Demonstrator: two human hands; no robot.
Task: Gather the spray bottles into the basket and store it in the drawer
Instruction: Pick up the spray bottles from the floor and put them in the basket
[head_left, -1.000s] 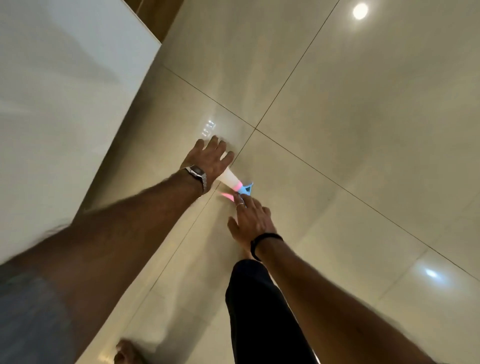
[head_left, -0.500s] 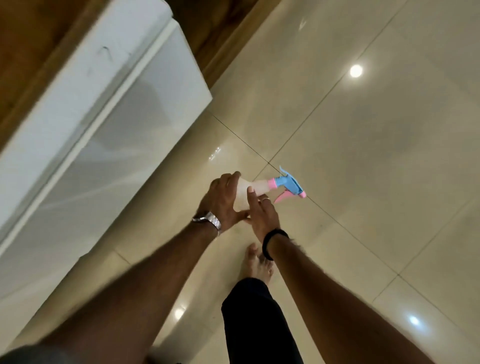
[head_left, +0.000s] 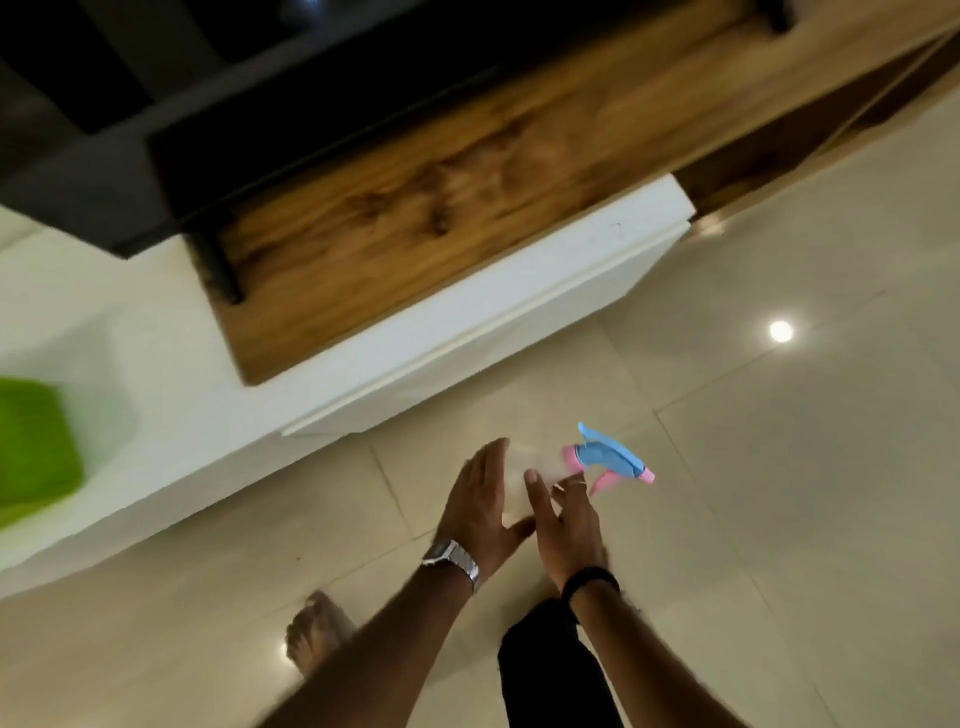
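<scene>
A clear spray bottle with a blue and pink trigger head hangs above the floor, lying sideways with the nozzle to the right. My left hand cups its body from the left and my right hand presses on it from the right. A drawer with a wooden bottom and a white front stands pulled out just beyond my hands. A blurred green thing, possibly the basket, shows at the left edge on the white surface.
Glossy beige floor tiles stretch to the right and below. My bare foot and a dark trouser leg are under my arms. Dark cabinetry fills the top left.
Both hands lifted the spray bottle from the floor and carried it upward. My view swung up, bringing the pulled-out drawer and the green thing into sight.
</scene>
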